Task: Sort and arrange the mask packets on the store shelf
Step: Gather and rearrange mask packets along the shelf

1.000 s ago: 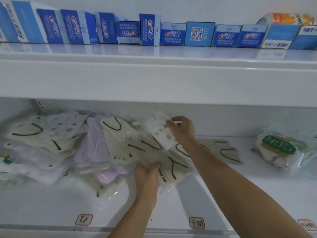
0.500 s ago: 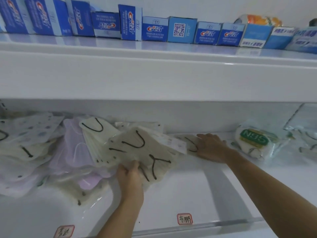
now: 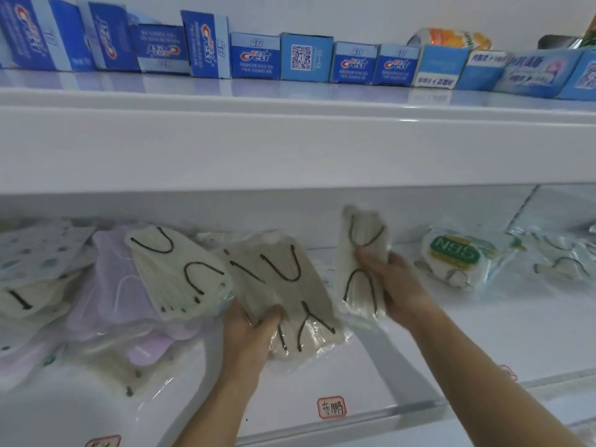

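Centrally, the left hand [image 3: 248, 330] is gripping the lower edge of a beige mask packet [image 3: 287, 291] tilted above the lower shelf [image 3: 371, 375]. The right hand [image 3: 396, 285] is pinching a second beige packet [image 3: 362, 262] upright just beside it. Further mask packets [image 3: 106, 291] are lying piled at left; an N95 packet [image 3: 458, 256] is resting at right.

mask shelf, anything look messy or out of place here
Yes. On the lower shelf the mask packets at left lie in a loose overlapping heap, cream, lilac and dotted mixed. Above, the toothpaste boxes are uneven: some upright, some lying flat, some turned.
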`<state>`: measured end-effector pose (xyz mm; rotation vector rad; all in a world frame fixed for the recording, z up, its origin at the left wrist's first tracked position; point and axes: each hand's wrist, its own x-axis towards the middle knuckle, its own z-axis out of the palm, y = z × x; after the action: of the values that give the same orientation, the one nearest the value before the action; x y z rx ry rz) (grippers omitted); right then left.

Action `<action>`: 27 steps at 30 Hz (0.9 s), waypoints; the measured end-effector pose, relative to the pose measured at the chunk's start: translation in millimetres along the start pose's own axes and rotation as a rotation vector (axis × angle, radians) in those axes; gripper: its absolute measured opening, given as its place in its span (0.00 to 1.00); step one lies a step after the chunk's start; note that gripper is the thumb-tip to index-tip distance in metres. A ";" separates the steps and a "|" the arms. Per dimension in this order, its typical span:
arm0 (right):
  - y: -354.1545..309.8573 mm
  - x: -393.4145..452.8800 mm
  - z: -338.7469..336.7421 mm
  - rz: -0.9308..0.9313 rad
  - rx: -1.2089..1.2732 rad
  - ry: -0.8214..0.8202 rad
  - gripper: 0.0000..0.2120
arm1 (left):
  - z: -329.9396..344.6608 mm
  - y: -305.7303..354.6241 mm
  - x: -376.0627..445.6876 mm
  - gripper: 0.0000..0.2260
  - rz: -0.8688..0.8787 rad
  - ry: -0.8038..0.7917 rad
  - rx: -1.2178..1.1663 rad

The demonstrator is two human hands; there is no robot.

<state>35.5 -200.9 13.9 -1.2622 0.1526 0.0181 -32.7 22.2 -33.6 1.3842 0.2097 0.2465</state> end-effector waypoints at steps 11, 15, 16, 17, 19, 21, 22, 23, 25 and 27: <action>22.8 -66.8 -16.2 0.042 -0.181 0.085 0.10 | 70.9 5.3 -28.3 0.12 -0.074 -0.099 -0.069; 11.8 -81.4 -55.2 0.058 -0.193 0.141 0.10 | 110.0 -2.4 -50.3 0.09 -0.230 -0.192 -0.148; 8.7 -85.2 -66.3 0.074 -0.181 0.140 0.10 | 122.9 -2.3 -58.2 0.09 -0.269 -0.238 -0.182; 4.9 -89.4 -78.8 0.071 -0.179 0.154 0.10 | 136.5 -2.6 -65.7 0.10 -0.292 -0.277 -0.208; -3.8 -97.6 -108.3 0.018 -0.201 0.237 0.09 | 164.5 -2.8 -81.9 0.10 -0.312 -0.308 -0.227; -13.6 -107.3 -144.5 -0.060 -0.205 0.343 0.09 | 192.6 -7.3 -95.9 0.08 -0.322 -0.296 -0.202; -19.9 -112.9 -164.2 -0.096 -0.196 0.384 0.10 | 207.3 -9.8 -104.8 0.08 -0.323 -0.303 -0.185; -25.7 -118.2 -184.5 -0.121 -0.187 0.426 0.11 | 223.1 -11.7 -113.9 0.09 -0.322 -0.323 -0.170; -35.8 -127.9 -226.4 -0.140 -0.174 0.515 0.14 | 256.7 -14.9 -135.4 0.08 -0.350 -0.379 -0.156; -46.1 -136.5 -266.7 -0.145 -0.151 0.566 0.14 | 292.2 -20.1 -155.1 0.11 -0.384 -0.429 -0.161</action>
<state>-123.0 -458.7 -4.0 -1.4011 0.5545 -0.4632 -95.3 -301.7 -2.2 1.1781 0.0920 -0.3452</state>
